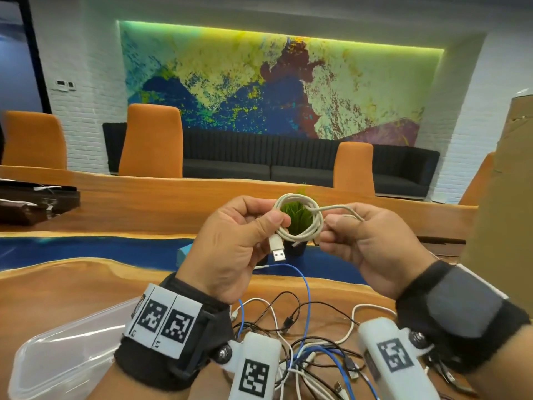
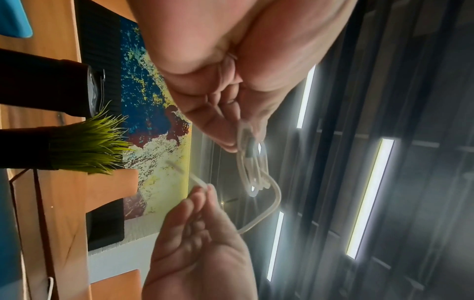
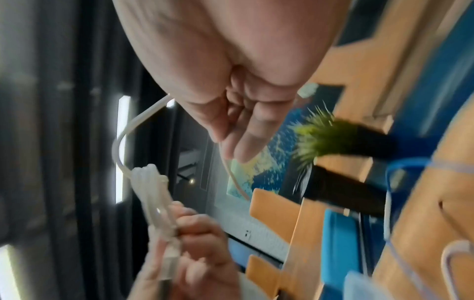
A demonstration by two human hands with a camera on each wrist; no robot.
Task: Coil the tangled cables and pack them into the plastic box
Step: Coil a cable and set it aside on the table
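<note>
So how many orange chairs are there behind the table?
3: orange chair at far left, another left of centre, a shorter one right of centre. More may be hidden.

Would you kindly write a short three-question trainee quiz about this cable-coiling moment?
1. True or false: the white cable is already coiled into loops.
2. Which of the hands pinches the coil above its dangling USB plug: A) left hand B) right hand?
3. Fill in: the plastic box lies on the ____ side of the tangled cables.

Key: 1 true; 2 A; 3 left.
</note>
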